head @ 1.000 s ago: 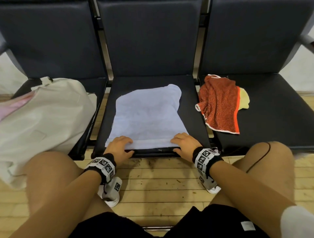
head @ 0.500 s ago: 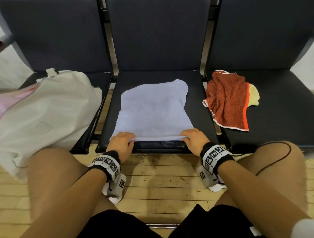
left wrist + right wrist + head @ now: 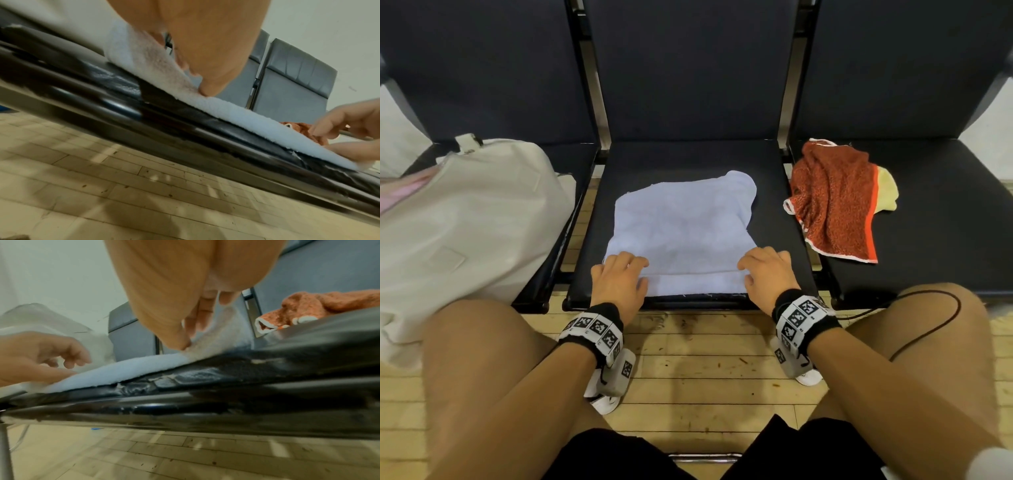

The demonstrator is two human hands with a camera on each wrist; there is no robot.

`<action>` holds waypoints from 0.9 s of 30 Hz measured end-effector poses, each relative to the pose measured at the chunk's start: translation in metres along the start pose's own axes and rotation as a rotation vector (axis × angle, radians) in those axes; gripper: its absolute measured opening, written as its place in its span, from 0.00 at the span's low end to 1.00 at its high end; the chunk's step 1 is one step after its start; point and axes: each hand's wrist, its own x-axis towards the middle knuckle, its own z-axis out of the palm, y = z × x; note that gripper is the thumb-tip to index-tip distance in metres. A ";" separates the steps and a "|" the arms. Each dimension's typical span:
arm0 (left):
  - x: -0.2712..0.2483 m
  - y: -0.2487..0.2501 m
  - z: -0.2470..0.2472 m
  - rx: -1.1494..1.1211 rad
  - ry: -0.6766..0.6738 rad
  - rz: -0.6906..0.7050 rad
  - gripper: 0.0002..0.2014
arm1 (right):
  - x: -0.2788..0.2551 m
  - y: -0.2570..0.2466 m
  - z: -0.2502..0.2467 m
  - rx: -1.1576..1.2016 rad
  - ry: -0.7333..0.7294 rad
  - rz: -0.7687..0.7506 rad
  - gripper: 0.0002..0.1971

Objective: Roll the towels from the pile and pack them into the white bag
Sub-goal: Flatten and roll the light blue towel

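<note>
pale blue towel (image 3: 681,226) looks soft n floppy, so both hands, left hand (image 3: 618,279) n right hand (image 3: 768,274), w/ fingers curled pinching its folded near edge at the corners, seems the right hold.

Soft, even indoor light, fairly dim on the dark seats. Head view is sharp but bows outward at its edges. Both wrist views are tilted and smeared with blur; the left hand (image 3: 197,48) and right hand (image 3: 185,288) loom out of focus, pale glare streaking the seat edge (image 3: 205,407) below them
</note>
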 end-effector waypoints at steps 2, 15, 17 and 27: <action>0.000 0.006 0.000 -0.042 -0.058 0.001 0.10 | 0.001 -0.005 0.002 0.028 -0.037 -0.050 0.14; -0.003 0.008 0.007 -0.168 -0.089 -0.041 0.12 | -0.001 -0.009 0.005 0.013 -0.186 0.020 0.18; -0.004 0.008 0.009 -0.143 -0.109 -0.013 0.18 | 0.000 -0.006 0.004 0.003 -0.176 0.037 0.15; 0.000 0.003 0.003 -0.079 -0.042 -0.018 0.05 | 0.002 -0.002 -0.007 0.009 -0.184 0.003 0.10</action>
